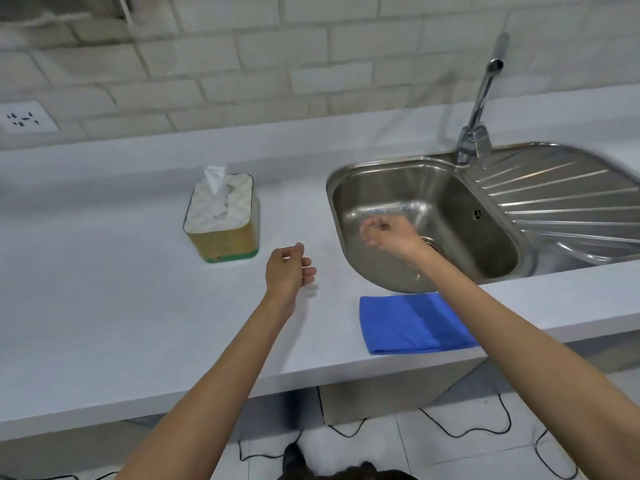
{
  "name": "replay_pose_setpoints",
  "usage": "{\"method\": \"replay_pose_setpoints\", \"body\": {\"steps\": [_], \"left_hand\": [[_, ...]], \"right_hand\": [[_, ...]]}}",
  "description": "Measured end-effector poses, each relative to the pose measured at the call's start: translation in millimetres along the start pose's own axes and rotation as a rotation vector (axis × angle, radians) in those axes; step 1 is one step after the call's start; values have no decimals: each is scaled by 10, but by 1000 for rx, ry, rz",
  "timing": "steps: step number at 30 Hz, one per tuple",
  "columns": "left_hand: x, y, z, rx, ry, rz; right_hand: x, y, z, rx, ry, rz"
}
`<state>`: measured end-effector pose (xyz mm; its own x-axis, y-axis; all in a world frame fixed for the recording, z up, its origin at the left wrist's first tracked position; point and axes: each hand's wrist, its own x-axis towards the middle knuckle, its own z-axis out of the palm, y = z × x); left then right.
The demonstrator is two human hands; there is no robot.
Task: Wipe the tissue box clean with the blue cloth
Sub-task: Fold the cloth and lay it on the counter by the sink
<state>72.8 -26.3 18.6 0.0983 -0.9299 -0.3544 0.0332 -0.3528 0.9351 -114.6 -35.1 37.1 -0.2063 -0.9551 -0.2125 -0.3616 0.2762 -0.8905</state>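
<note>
The tissue box [221, 218] stands upright on the white counter, with a white top, a yellow and green side, and a tissue sticking up from its slot. A folded blue cloth [405, 323] lies flat near the counter's front edge, partly under my right forearm. My left hand [289, 268] hovers over the counter to the right of the box, fingers loosely curled, holding nothing. My right hand [386, 235] is raised over the sink basin, blurred, fingers curled, with nothing in it.
A steel sink [408, 188] with a ribbed draining board [568, 202] and a tall tap [479, 109] fills the right of the counter [104, 289]. A wall socket [26, 117] sits on the tiled wall at left. Black cables [467, 427] run over the floor below.
</note>
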Motion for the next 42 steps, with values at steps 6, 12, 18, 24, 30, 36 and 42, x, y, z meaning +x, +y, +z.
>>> {"method": "replay_pose_setpoints", "body": {"steps": [6, 12, 18, 24, 30, 36, 42], "left_hand": [[247, 170, -651, -295, 225, -119], [532, 292, -1053, -433, 232, -245], [827, 422, -1224, -475, 127, -245], [1257, 628, -1487, -415, 141, -278], [1690, 896, -1565, -340, 188, -188], [2117, 1162, -1576, -329, 219, -81], [2565, 1380, -1604, -234, 149, -15]], "right_hand": [[544, -619, 569, 181, -154, -13], [1062, -1071, 1150, 145, -218, 8], [1385, -1224, 1537, 81, -246, 26], [1662, -1188, 1642, 70, -226, 30], [1841, -1109, 1713, 136, -249, 78], [1977, -1064, 1810, 164, -166, -21], [2194, -1113, 1996, 192, -128, -54]]}}
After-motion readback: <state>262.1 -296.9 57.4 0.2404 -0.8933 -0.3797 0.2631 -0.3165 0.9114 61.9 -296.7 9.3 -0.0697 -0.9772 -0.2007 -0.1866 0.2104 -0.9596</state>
